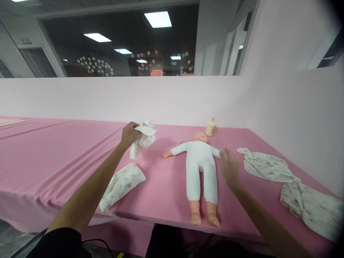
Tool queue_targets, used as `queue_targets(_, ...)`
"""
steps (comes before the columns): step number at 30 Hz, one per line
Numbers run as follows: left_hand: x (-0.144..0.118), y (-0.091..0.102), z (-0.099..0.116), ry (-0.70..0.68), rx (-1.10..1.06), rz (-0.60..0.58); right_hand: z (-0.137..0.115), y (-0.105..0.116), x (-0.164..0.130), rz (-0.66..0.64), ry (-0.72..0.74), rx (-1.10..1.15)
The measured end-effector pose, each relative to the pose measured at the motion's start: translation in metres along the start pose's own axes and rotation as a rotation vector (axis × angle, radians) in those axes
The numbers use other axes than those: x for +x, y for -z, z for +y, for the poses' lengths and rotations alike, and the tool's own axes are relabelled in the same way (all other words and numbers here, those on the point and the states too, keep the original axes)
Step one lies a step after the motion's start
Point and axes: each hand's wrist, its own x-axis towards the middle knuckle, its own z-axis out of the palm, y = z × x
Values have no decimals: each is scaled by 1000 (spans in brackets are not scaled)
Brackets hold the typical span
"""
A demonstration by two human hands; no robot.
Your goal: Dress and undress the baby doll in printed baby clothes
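My left hand [130, 135] is closed on a crumpled white cloth [145, 138] with a faint print, lifted above the table. Below it, a folded white patterned cloth bundle [123, 184] lies near the front edge. On its back lies a baby doll [200, 161] in a white body suit, arms spread, bare feet toward me. My right hand [229, 166], smeared by motion, is at the end of the doll's arm on the right and covers the doll's hand there. Whether it touches or grips that arm is unclear.
A pink sheet [80, 154] covers the table. Behind the doll's head stands a cream pump bottle [211, 127]. Patterned baby clothes [268, 166] lie spread along the right side. A white wall [107, 98] with a window above borders the back, and another wall closes the right.
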Motion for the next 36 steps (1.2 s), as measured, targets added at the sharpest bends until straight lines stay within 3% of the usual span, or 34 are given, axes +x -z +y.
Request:
queue_targets(1,0,7,16,20,-224,28,-22,-4,-5,-21,87,4)
queue_targets(3,-9,16,51,33,-590,-14,-67,-17,-15,-226,263,18)
queue_targets(5,-28,23,85,16,-745,-111,-104,-33,-23,-369,328,22)
queue_targets(8,-66,30,119,-85,-741,-325,-138,-48,-31,-514,251,86)
queue_targets(10,-90,38,128,-178,-622,-434,-143,-47,-33,-572,212,139)
queue_targets(12,-108,49,128,-282,-432,-452,-139,-36,-30,-556,192,161)
queue_targets(15,-120,66,118,-350,-222,-394,-127,-7,-17,-381,128,144)
queue_targets(17,-120,74,109,-329,-216,-355,-122,16,-4,-285,81,163)
queue_targets(21,-106,80,94,-212,-437,-235,-122,62,26,-102,93,202)
queue_targets(24,-98,74,83,-11,-649,-143,-118,96,41,-36,139,48)
queue_targets(28,-123,59,56,244,-793,-63,-76,139,25,-122,127,-365)
queue_targets(31,-175,46,16,353,-683,-192,-20,171,-16,-389,161,-631)
queue_targets(33,-215,41,-14,446,-495,-378,16,188,-48,-586,109,-721)
queue_targets(35,-249,39,-40,429,-256,-571,38,195,-75,-648,133,-725)
queue_targets(36,-262,38,-48,363,-152,-543,42,193,-85,-603,147,-715)
